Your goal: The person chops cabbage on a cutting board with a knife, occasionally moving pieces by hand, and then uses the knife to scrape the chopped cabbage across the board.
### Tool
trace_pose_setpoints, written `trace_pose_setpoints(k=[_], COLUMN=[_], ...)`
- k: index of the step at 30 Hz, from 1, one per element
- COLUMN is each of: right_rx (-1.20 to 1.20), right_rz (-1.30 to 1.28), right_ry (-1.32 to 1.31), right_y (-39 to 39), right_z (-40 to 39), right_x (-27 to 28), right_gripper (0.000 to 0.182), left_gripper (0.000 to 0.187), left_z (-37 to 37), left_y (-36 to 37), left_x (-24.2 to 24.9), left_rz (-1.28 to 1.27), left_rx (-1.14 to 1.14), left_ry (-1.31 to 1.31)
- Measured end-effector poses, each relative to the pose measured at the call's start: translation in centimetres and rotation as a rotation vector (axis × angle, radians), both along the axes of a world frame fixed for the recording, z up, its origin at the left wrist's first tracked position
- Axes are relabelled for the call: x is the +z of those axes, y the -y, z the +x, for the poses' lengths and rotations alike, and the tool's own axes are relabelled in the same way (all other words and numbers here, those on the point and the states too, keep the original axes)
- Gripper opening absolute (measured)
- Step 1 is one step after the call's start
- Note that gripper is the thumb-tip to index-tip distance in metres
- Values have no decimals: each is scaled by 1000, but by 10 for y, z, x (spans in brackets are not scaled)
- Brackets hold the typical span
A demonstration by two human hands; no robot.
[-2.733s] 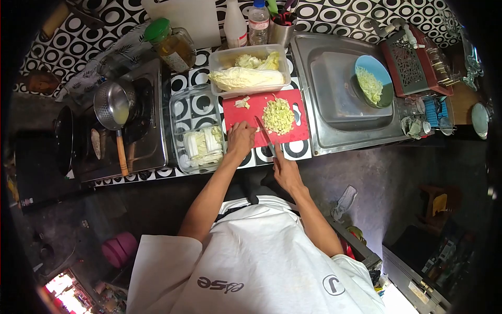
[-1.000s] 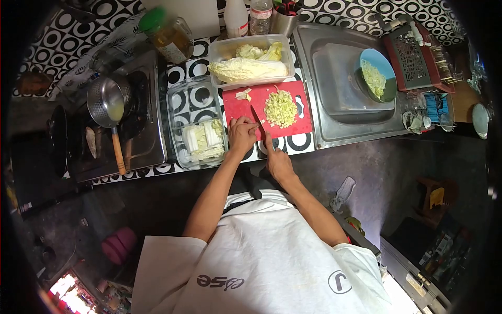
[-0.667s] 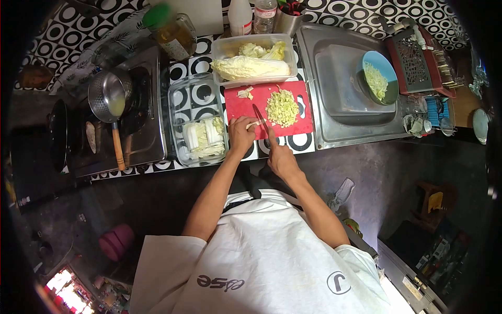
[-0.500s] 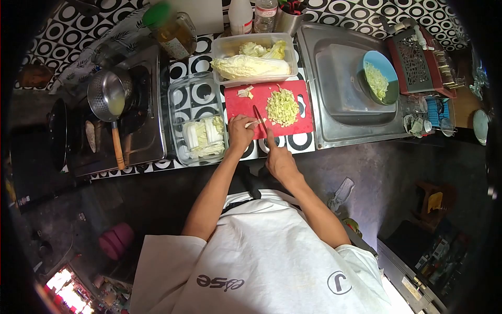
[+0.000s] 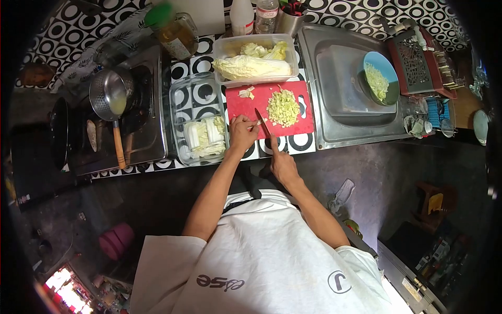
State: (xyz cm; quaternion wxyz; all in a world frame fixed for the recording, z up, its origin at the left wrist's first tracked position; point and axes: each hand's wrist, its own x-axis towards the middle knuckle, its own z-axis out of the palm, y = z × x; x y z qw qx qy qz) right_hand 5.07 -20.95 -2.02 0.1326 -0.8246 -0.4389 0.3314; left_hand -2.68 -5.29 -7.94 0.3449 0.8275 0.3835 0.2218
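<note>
My right hand [image 5: 285, 166] grips a knife [image 5: 261, 118], its blade slanting up and left over the red cutting board [image 5: 235, 102]. Under the fingers of my left hand [image 5: 243, 134], a thin pale strip of cabbage [image 5: 254, 124] is pressed to the board beside the blade. A heap of finely chopped cabbage [image 5: 283, 108] covers the right half of the board. Near the upper left lie a few larger cabbage scraps [image 5: 246, 92]. Left of the board, a glass dish [image 5: 177, 125] has cut cabbage sections [image 5: 204, 137] in it.
Behind the board, a plastic container [image 5: 230, 78] has napa cabbage [image 5: 251, 68] in it. To the right, a blue bowl [image 5: 393, 78] of shredded cabbage stands over the steel sink [image 5: 334, 138]. A saucepan [image 5: 102, 94] sits on the stove at left, its wooden handle pointing forward.
My right hand and the knife have shifted slightly to the right and toward me. My left hand stays at the cabbage strip with almost no movement.
</note>
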Motion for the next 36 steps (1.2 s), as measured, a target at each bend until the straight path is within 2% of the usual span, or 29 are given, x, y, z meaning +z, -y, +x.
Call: trace_pose_setpoints(k=[4, 7, 10, 14, 17, 23, 25, 29, 32, 36], right_rx=[-15, 6, -14, -19, -23, 3, -15, -12, -21, 15], right_rz=[-77, -4, -42, -75, 26, 154, 27, 32, -34, -121], right_ry=[-91, -49, -85, -28, -9, 22, -18, -24, -104, -72], right_y=[-12, -20, -22, -9, -4, -14, -10, -8, -26, -33], right_z=[4, 5, 3, -9, -7, 0, -1, 3, 10, 5], right_x=[23, 32, 35, 7, -18, -16, -7, -6, 25, 48], right_gripper=[87, 84, 83, 82, 87, 81, 87, 86, 85, 83], left_gripper=[14, 13, 13, 13, 12, 11, 13, 14, 16, 15], left_z=[0, 1, 3, 2, 2, 3, 1, 0, 0, 2], left_y=[-2, -6, -6, -5, -4, -1, 0, -2, -6, -9], left_x=[-1, 3, 1, -1, -1, 0, -1, -3, 4, 16], left_rz=[-48, -79, -72, -52, -66, -41, -10, -33, -42, -257], left_rx=[-2, -28, -39, -40, -34, -22, -29, -35, -31, 10], left_ry=[4, -16, -20, -26, -24, -32, -35, -46, 0, -43])
